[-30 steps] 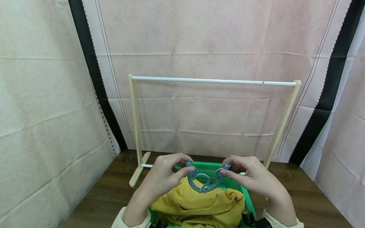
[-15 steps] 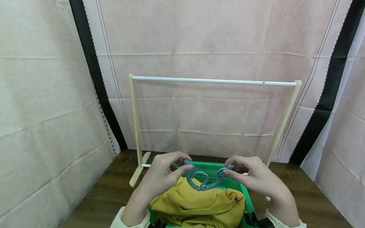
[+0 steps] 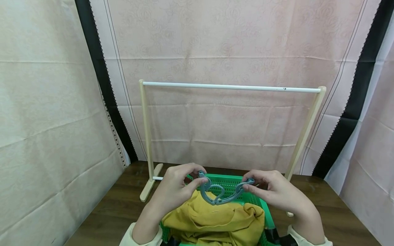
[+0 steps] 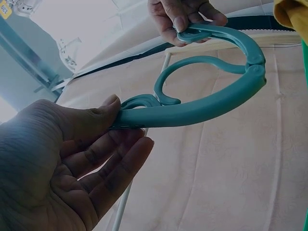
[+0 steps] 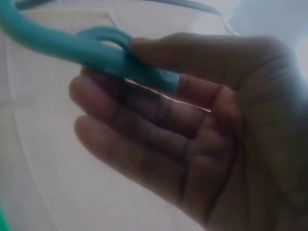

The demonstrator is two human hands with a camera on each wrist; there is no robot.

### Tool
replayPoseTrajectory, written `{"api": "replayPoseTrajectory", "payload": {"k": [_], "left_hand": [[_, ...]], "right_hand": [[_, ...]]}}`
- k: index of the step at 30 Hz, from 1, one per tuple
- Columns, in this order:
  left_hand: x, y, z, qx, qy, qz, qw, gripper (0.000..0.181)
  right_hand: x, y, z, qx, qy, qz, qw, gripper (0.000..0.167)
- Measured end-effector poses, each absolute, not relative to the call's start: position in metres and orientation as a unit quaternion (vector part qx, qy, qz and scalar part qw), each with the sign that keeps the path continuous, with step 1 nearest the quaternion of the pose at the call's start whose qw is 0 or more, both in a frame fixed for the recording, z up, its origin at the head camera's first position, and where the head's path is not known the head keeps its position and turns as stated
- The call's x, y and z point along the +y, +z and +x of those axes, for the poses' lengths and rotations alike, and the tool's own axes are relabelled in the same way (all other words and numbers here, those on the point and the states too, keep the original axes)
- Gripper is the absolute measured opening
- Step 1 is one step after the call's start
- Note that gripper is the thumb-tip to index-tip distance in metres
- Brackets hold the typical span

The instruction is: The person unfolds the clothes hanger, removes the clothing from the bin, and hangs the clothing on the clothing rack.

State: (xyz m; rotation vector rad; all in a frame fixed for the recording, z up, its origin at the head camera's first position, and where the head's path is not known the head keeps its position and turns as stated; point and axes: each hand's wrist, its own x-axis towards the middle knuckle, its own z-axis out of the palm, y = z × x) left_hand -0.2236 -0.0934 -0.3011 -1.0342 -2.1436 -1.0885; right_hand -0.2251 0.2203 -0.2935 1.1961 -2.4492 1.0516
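Note:
A folding clothes hanger [image 3: 216, 202], blue-green with a curved hook in its middle, is held up between both hands, partly unfolded. My left hand [image 3: 181, 182] pinches one arm's end between thumb and fingers. The other end is pinched by my right hand [image 3: 272, 188]. In the left wrist view, the hanger [image 4: 192, 111] bends at its centre joint, and the hook curls inward. The right wrist view shows the thumb lying over the hanger's tip [image 5: 62, 50], with fingers beneath it. Below, a yellow garment [image 3: 212, 222] lies bunched in a green basket [image 3: 271, 218].
Behind the basket stands a rack with a white crossbar [image 3: 231, 87] and pale wooden posts [image 3: 146, 130]. The basket rests on a dark wooden table [image 3: 107, 218]. Pale curtains [image 3: 55, 119] close in the back and sides.
My hands have drawn slightly apart, the right one moving rightward. Between them the hanger's arms have spread a little wider. Basket and garment stay put.

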Motion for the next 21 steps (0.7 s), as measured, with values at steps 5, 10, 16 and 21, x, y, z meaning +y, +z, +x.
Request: {"api": "replayPoseTrajectory", "payload": {"k": [5, 10, 16, 21], "left_hand": [[-0.0915, -0.3014, -0.2230, -0.789, -0.400, -0.389, 0.256, 0.010], [-0.0932, -0.3005, -0.2236, -0.789, -0.398, -0.385, 0.265, 0.010], [-0.0960, -0.2999, -0.2241, -0.789, -0.398, -0.379, 0.275, 0.010], [-0.0977, -0.2989, -0.2238, -0.791, -0.392, -0.370, 0.290, 0.009]], "right_hand": [[0.2141, -0.2928, -0.2247, -0.853, 0.342, 0.382, 0.098, 0.009], [0.2126, -0.2929, -0.2252, -0.862, 0.328, 0.375, 0.094, 0.007], [0.2176, -0.2943, -0.2269, -0.856, 0.341, 0.380, 0.080, 0.009], [0.2210, -0.2945, -0.2274, -0.850, 0.352, 0.385, 0.072, 0.009]]}}
